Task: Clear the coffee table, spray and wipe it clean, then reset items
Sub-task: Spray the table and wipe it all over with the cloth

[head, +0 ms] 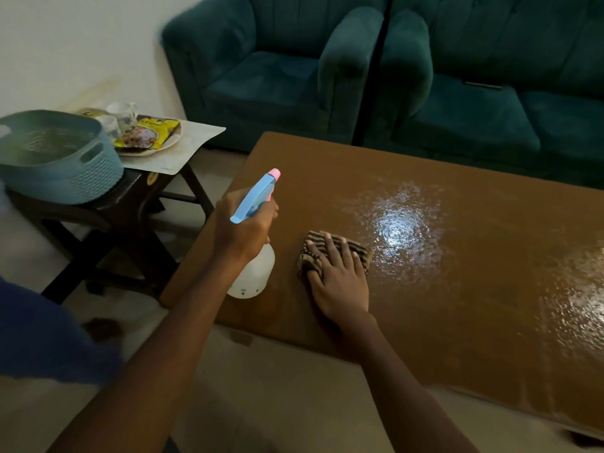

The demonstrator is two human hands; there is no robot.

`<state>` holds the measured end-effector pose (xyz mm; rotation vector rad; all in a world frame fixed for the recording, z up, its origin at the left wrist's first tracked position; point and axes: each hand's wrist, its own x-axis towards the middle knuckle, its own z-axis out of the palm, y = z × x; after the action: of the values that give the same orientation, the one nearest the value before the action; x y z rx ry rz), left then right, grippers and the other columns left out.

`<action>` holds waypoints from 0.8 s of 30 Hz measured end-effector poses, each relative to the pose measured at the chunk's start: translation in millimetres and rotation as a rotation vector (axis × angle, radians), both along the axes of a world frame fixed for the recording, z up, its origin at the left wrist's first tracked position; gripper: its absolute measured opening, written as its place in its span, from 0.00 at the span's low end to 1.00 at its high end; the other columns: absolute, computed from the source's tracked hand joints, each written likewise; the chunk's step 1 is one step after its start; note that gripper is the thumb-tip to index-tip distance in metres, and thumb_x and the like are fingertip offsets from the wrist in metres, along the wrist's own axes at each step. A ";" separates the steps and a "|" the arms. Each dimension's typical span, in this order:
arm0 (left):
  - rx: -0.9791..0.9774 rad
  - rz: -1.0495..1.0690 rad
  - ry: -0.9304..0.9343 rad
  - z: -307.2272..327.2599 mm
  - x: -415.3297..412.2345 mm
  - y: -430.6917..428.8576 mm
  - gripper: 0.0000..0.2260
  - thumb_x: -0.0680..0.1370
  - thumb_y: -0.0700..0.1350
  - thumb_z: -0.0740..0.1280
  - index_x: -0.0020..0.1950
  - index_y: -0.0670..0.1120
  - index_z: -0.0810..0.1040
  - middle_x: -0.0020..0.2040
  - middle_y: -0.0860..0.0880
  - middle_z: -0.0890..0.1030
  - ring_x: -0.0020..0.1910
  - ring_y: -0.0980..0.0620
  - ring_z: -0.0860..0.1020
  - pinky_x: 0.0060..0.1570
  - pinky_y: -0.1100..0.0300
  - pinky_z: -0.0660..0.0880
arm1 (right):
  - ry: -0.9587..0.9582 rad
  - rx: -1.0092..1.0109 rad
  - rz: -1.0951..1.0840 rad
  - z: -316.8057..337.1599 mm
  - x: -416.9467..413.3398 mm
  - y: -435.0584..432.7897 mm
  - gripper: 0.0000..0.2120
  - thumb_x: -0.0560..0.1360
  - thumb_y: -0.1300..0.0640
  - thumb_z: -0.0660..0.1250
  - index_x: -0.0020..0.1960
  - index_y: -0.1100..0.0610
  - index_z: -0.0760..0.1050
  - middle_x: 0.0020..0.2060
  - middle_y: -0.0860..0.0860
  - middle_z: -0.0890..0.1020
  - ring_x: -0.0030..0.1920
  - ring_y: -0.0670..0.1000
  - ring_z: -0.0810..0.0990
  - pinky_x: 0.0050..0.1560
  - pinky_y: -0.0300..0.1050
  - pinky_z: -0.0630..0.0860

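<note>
I see the spray bottle (254,273) in my left hand (243,228), whose fingers are curled around its neck under the blue trigger head. Its long axis stands nearly upright, leaning a little. The pink nozzle tip points up and away from me, toward the far side of the coffee table (327,178). The body is white and half-clear, and it hangs over the left short edge of the table.

My right hand (341,284) lies flat with straight, spread fingers on the cloth (359,253), pressing it on the tabletop just right of the bottle. The cloth is folded, with dark and beige stripes.

A wet patch (403,230) shines just right of the cloth, and a second wet patch (581,299) is near the right border. The near long edge runs under my right forearm. Brown tabletop continues to the right and toward the green armchair (277,80). A side table (196,138) with a blue basket (62,158) stands left, apart from the coffee table.
</note>
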<state>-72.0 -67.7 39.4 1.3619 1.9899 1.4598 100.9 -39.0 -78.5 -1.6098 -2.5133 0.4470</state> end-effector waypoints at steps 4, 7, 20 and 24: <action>0.079 0.030 -0.008 -4.7 -12.6 -4.7 0.06 0.79 0.40 0.64 0.42 0.45 0.78 0.37 0.41 0.82 0.25 0.50 0.77 0.25 0.66 0.76 | 0.002 -0.012 0.090 2.2 -26.3 -12.9 0.28 0.79 0.37 0.41 0.79 0.37 0.45 0.80 0.45 0.45 0.79 0.51 0.37 0.78 0.52 0.39; 0.126 0.033 -0.034 -10.0 -22.4 -6.3 0.06 0.78 0.43 0.64 0.42 0.45 0.78 0.37 0.42 0.82 0.25 0.52 0.77 0.24 0.67 0.74 | -0.013 -0.005 0.093 2.4 -35.8 -18.0 0.27 0.80 0.38 0.42 0.78 0.36 0.44 0.80 0.45 0.44 0.79 0.51 0.36 0.78 0.52 0.38; 0.395 -0.090 -0.077 -38.7 -45.5 -15.1 0.07 0.75 0.41 0.64 0.39 0.39 0.76 0.32 0.42 0.76 0.27 0.44 0.75 0.26 0.45 0.73 | -0.104 0.031 0.053 -2.5 -48.4 -23.2 0.27 0.77 0.36 0.40 0.75 0.30 0.37 0.79 0.42 0.40 0.78 0.47 0.33 0.76 0.48 0.35; 0.345 -0.107 -0.016 -33.8 -47.6 -16.7 0.05 0.74 0.42 0.63 0.42 0.41 0.76 0.34 0.44 0.78 0.31 0.50 0.75 0.31 0.54 0.76 | -0.160 -0.079 0.082 7.0 -51.3 -16.8 0.28 0.75 0.36 0.38 0.72 0.29 0.31 0.78 0.42 0.35 0.76 0.47 0.29 0.76 0.49 0.33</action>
<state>-119.6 -84.4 5.6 1.5579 1.6789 1.8163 49.5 -55.8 -71.5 -1.6353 -2.7202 0.4493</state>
